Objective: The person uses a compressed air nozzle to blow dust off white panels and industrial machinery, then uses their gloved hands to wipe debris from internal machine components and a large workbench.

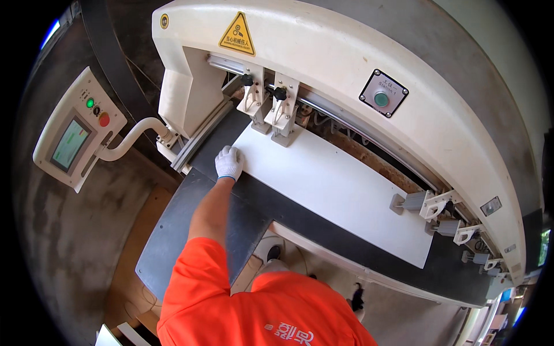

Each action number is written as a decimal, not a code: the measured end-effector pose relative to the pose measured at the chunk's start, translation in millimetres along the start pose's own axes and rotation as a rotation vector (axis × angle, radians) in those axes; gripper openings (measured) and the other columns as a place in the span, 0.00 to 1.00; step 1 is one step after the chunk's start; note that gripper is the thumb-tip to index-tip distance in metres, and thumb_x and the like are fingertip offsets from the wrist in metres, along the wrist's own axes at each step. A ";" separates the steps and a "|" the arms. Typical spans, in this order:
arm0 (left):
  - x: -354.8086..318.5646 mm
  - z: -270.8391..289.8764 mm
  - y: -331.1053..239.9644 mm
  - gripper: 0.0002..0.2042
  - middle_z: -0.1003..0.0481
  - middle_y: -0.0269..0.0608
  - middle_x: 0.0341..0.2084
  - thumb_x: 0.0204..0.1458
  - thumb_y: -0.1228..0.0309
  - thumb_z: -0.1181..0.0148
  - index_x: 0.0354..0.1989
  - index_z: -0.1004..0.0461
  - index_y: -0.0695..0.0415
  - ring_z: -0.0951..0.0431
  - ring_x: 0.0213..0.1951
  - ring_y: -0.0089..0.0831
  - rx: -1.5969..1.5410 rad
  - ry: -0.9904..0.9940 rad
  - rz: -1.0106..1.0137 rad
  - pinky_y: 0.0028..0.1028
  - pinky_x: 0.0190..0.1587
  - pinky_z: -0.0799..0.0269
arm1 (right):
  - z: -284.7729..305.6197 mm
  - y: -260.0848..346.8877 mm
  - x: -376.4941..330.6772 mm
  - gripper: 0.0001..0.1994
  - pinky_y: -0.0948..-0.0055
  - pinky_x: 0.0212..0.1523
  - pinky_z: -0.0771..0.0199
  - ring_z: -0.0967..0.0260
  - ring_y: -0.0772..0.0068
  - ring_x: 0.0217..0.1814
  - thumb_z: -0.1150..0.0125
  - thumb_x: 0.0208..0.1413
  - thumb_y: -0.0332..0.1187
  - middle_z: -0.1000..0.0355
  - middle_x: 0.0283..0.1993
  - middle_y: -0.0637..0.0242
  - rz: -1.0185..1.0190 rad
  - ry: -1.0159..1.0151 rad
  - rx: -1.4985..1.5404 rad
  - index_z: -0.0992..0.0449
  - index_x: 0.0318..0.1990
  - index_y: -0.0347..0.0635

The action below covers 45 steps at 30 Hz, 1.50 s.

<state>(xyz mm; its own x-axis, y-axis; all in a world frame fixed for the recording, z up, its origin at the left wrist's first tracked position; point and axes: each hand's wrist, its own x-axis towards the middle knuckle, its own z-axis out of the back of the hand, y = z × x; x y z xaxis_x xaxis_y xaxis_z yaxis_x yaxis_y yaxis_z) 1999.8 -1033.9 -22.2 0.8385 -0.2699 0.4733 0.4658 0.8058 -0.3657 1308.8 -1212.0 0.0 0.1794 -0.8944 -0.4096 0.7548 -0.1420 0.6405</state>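
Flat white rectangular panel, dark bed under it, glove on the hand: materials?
Flat white rectangular panel: likely laminated board; smooth matte face, crisp edges. Dark grey machine bed: looks like rubbery or coated matting, dull, no glare. White glove on the left hand: knitted fabric, by its soft texture.

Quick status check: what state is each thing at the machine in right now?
White panel: lying flat on the dark machine bed, one end under the clamps.
Left hand: gloved, resting on the panel's near corner.
Right hand: out of view.
Control box: screen lit, green lamp on.
Round green button: untouched.
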 end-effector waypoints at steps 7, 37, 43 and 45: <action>6.2 6.4 7.5 0.10 0.22 0.46 0.38 0.56 0.62 0.42 0.36 0.22 0.54 0.22 0.41 0.48 0.100 0.050 -0.026 0.47 0.43 0.29 | -2.1 115.7 -4.4 0.20 0.55 0.36 0.25 0.21 0.48 0.34 0.31 0.49 0.52 0.21 0.28 0.52 0.255 0.190 -0.487 0.17 0.37 0.43; 35.0 10.8 14.0 0.11 0.22 0.46 0.41 0.55 0.70 0.47 0.46 0.23 0.48 0.20 0.45 0.45 0.303 0.382 -0.079 0.44 0.45 0.28 | 9.4 110.0 -32.0 0.22 0.59 0.38 0.25 0.20 0.52 0.35 0.32 0.50 0.53 0.21 0.29 0.53 0.051 0.336 -0.480 0.16 0.40 0.42; 27.2 14.3 20.1 0.10 0.22 0.47 0.40 0.56 0.69 0.47 0.44 0.23 0.50 0.20 0.44 0.46 0.308 0.390 -0.115 0.45 0.44 0.28 | 8.5 75.6 -25.8 0.23 0.59 0.38 0.24 0.20 0.48 0.37 0.33 0.51 0.55 0.21 0.30 0.52 0.049 0.278 -0.413 0.16 0.41 0.44; 9.3 22.0 23.6 0.09 0.23 0.46 0.38 0.56 0.68 0.46 0.42 0.23 0.51 0.20 0.43 0.46 0.304 0.358 -0.137 0.45 0.43 0.28 | 10.2 51.2 -18.7 0.22 0.60 0.36 0.25 0.20 0.52 0.34 0.33 0.52 0.54 0.21 0.28 0.54 0.121 0.201 -0.355 0.16 0.39 0.41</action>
<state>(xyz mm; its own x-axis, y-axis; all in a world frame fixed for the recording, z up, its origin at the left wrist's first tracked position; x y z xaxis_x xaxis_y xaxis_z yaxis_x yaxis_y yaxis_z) 2012.4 -1005.8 -8.8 0.8446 -0.5055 0.1764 0.5197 0.8533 -0.0431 1337.6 -1206.9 47.1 0.3730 -0.7900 -0.4866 0.8848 0.1450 0.4428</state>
